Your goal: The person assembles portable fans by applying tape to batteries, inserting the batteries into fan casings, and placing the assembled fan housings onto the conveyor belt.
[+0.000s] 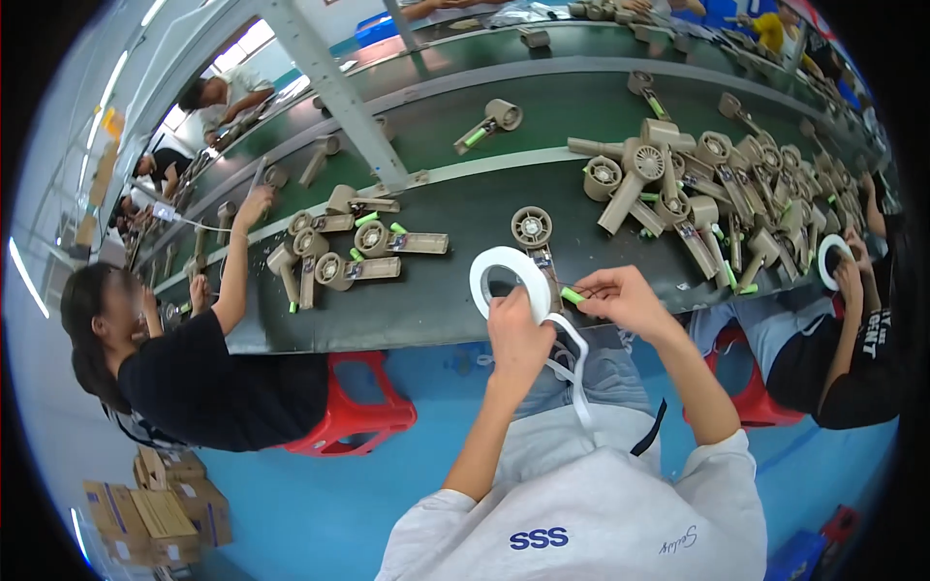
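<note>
My left hand [520, 339] is closed around the lower edge of a roll of white tape [480, 290]. A loose strip of tape [582, 373] hangs from it in front of my shirt. Between the fingertips of my right hand [628, 305] is a green cylindrical battery [573, 295], held just right of the roll. Straight ahead, at the table's near edge, lies a beige handheld fan body [531, 227]. Its round head points away from me, and its handle, with parts showing inside, is partly hidden behind the roll and my left hand.
Several beige fan bodies [373, 269] lie to the left on the dark green table [455, 208]; a large heap [736, 184] covers its right side. People sit on both sides on red stools [363, 407]; the right one holds another tape roll [831, 261]. A metal post [339, 92] rises beyond the table.
</note>
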Demonstrator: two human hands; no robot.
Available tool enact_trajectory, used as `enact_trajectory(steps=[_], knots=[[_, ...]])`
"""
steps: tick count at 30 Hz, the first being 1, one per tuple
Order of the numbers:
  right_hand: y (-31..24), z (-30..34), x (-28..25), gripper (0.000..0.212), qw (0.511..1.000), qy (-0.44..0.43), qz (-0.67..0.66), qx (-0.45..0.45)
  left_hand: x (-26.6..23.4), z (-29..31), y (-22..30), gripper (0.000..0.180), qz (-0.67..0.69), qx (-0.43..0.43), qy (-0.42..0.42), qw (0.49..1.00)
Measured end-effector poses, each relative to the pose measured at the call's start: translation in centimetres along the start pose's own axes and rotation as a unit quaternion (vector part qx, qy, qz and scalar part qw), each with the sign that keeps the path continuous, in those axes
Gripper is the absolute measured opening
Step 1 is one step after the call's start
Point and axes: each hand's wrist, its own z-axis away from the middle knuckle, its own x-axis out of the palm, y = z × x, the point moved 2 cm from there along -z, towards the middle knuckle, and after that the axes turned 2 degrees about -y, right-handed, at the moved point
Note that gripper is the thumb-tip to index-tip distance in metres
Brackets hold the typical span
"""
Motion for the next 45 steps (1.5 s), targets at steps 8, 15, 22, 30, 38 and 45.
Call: enact_trajectory(steps=[8,15,22,30,38,45], knots=[[2.5,0.2,1.4,0.022,0.957,0.008,-0.291,0.018,-1.9,0.7,3.4,0.017,0.189,-0.195,0.0,0.962],[0.8,0.8,2.7,0.03,0.969,0.01,-0.209,-0.131,-2.0,-1.2,2.3,0.019,0.294,-0.235,-0.055,0.925],[-4.5,2.2,-0.2,0.05,0.94,0.071,0.138,-0.304,-3.3,-1.9,2.3,0.022,0.335,-0.266,-0.114,0.897],[-3.3,-1.3,1.1,0.061,0.952,-0.111,0.128,-0.257,-4.4,-2.4,1.9,0.044,0.379,-0.276,-0.109,0.876],[-2.6,-2.5,1.0,0.052,0.952,-0.091,0.065,-0.285,-4.3,-3.0,1.7,0.041,0.428,-0.27,-0.073,0.859],[-1.3,-2.8,0.7,0.047,0.953,-0.033,-0.005,-0.302,-4.9,-1.8,2.4,0.025,0.184,-0.261,-0.168,0.933]])
